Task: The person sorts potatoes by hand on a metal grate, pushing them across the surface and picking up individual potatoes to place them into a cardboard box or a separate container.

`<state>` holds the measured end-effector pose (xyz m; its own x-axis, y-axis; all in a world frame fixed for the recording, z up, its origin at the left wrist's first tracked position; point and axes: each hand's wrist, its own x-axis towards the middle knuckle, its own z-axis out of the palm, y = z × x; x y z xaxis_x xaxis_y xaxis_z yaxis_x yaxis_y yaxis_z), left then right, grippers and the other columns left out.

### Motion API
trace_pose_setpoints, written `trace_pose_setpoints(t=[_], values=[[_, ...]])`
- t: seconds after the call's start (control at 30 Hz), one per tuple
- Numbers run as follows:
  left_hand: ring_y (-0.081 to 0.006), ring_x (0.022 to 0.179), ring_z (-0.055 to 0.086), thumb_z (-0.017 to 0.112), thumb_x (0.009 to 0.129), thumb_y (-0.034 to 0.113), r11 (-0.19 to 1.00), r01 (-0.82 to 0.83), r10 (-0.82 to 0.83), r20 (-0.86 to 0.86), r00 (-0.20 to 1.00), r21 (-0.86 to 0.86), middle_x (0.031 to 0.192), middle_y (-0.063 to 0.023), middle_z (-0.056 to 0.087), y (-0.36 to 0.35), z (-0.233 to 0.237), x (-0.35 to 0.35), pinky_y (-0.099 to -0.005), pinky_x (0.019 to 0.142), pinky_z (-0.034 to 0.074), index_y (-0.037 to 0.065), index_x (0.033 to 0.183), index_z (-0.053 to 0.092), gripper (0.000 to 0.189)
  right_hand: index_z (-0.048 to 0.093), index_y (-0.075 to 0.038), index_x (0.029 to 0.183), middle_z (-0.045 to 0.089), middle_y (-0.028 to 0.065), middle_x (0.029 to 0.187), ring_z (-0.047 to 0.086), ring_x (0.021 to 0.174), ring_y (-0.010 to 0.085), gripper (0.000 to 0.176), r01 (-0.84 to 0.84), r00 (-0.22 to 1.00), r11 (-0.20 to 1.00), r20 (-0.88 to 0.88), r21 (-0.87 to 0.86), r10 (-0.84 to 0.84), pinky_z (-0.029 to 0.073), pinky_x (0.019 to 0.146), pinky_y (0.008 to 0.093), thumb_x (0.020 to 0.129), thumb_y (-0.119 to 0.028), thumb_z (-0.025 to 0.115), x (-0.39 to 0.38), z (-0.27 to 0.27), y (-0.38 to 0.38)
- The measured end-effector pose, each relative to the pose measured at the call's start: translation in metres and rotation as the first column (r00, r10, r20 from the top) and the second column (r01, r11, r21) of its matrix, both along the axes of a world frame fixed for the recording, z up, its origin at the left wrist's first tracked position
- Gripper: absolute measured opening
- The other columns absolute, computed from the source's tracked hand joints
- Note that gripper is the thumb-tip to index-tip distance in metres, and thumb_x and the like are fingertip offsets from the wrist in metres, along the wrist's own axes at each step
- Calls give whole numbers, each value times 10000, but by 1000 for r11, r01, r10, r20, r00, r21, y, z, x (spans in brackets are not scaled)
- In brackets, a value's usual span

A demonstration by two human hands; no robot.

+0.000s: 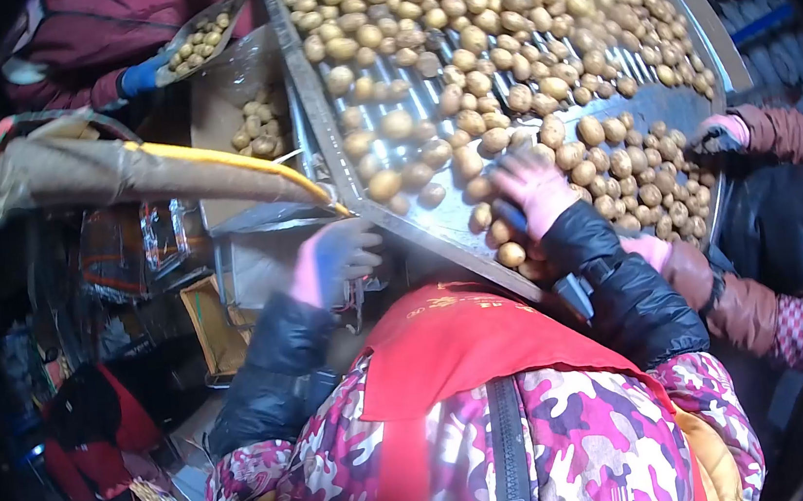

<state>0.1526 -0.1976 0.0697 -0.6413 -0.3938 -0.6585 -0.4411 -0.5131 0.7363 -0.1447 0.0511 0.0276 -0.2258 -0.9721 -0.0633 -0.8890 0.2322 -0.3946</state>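
Note:
Many potatoes (511, 255) lie on a sloping metal sorting table (460, 217) in front of me. My right hand (535, 193), in a pink and blue glove, rests among the potatoes near the front edge. Its fingers are blurred, so I cannot see whether they grip one. My left hand (332, 262), in a similar glove, is off the table beside its left front corner. Its fingers are apart and loosely stretched, with nothing in them.
A wrapped pole with a yellow strip (226, 163) juts in from the left. Behind it a plastic-lined box (211, 114) holds potatoes. A co-worker's blue-gloved hand (144, 76) holds a bag of potatoes (200, 47). On the right, another co-worker's hands (724, 131) reach the table.

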Motion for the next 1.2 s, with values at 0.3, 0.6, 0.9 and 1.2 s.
trace_pose_setpoints(t=[0.3,0.6,0.9,1.2], values=[[-391,1215,640,741,911,345,226,227,-89,212,973,-947,1263,-200,686,-51,-45,-219,-449,1044,508,105,1299,688,459,592,-57,1404,488,241,1526,485,1369,442,544,534,782,818,-241,-215,-574,349,1174,574,940,-321,693,-10,-44,73],[-438,1219,634,705,899,191,-192,645,-201,673,712,-740,1435,-268,506,-48,-52,-311,-511,1030,535,205,1369,632,476,648,-82,1274,576,177,1376,531,1300,412,444,219,975,968,-1,-119,-221,403,1089,597,858,-219,727,60,7,132],[-415,1175,610,649,840,14,84,171,-338,133,932,-982,1288,-219,602,-1,-29,-224,-439,1042,504,108,1313,640,483,613,-23,1287,587,209,1315,545,1267,417,469,238,969,952,-14,-193,-246,386,1082,594,866,-221,675,40,0,98],[-127,896,662,757,929,163,788,337,-415,-39,909,-514,978,-59,717,8,-27,3,-300,823,548,63,1229,722,317,582,-21,1370,558,219,1404,472,1361,446,555,32,988,979,-140,-200,-61,326,1164,603,890,-271,704,27,-35,4]])
